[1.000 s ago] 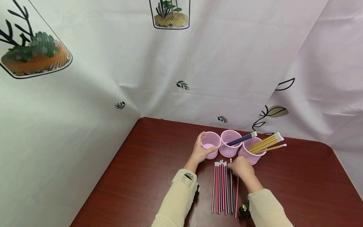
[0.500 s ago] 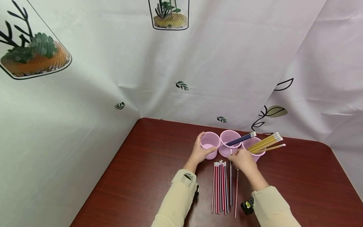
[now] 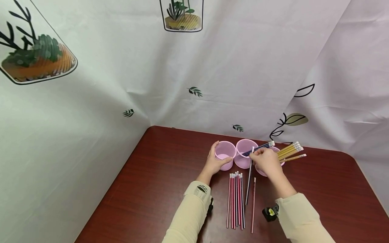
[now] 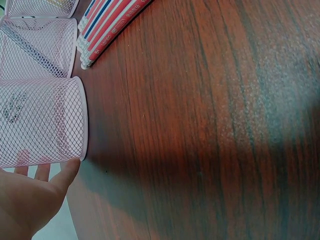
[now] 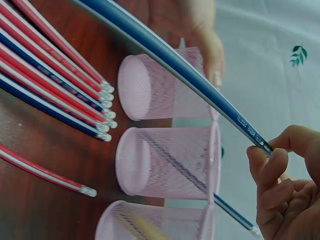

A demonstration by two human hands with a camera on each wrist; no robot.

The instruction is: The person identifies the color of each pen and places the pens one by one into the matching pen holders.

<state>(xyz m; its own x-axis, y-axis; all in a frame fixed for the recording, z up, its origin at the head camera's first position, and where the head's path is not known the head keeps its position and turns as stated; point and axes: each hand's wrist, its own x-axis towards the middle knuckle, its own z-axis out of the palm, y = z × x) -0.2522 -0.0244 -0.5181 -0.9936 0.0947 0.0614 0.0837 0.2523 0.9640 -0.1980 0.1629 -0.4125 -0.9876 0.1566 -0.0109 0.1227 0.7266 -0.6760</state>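
Observation:
My left hand (image 3: 212, 164) holds the leftmost pink mesh pencil cup (image 3: 225, 147), thumb at its front and fingers round its left side. No pencils show in that cup. My right hand (image 3: 268, 164) pinches a blue-striped pencil (image 5: 182, 72) just below its white eraser end. This pencil slants in front of the middle pink cup (image 3: 242, 162), eraser end up and lower end toward the row on the table. Dark blue pencils (image 3: 263, 147) lean in the middle cup. Behind my right hand, the right pink cup (image 5: 165, 222) is partly hidden and contains yellow pencils (image 3: 288, 152).
A row of red and blue pencils (image 3: 235, 202) lies on the brown table (image 3: 158, 189), erasers toward the cups. To its right lies a single red pencil (image 3: 253, 209). The white printed cloth (image 3: 170, 111) hangs behind the table's back edge.
My right hand has lifted the blue-striped pencil from beside the row and carried it up and slightly right toward the middle cup. The left hand has stayed on its cup.

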